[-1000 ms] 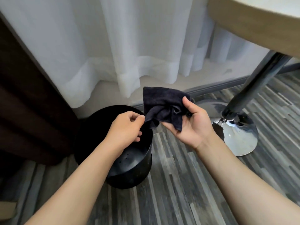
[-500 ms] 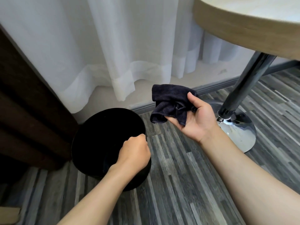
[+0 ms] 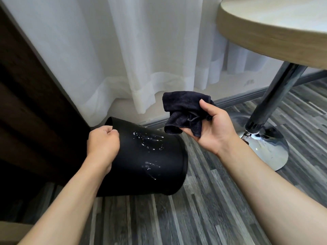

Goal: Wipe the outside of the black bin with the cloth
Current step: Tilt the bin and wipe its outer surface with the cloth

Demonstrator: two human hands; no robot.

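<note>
The black bin [image 3: 141, 167] is tipped over to the left on the striped grey floor, its outer wall facing up with white splatter marks on it. My left hand [image 3: 102, 142] grips the bin's rim at its upper left. A crumpled dark cloth [image 3: 184, 114] hangs above and to the right of the bin, clear of it. My right hand [image 3: 210, 128] holds that cloth, palm up, thumb pressed on top.
A white sheer curtain [image 3: 141, 50] hangs behind the bin. Dark wooden furniture [image 3: 31, 103] stands close on the left. A round wooden table [image 3: 276, 32] on a chrome pole [image 3: 272, 96] and chrome base [image 3: 270, 149] is at the right.
My left hand let go of the cloth, took the bin's rim and tipped the bin onto its side, showing the stained outer wall. The right hand kept the cloth up.
</note>
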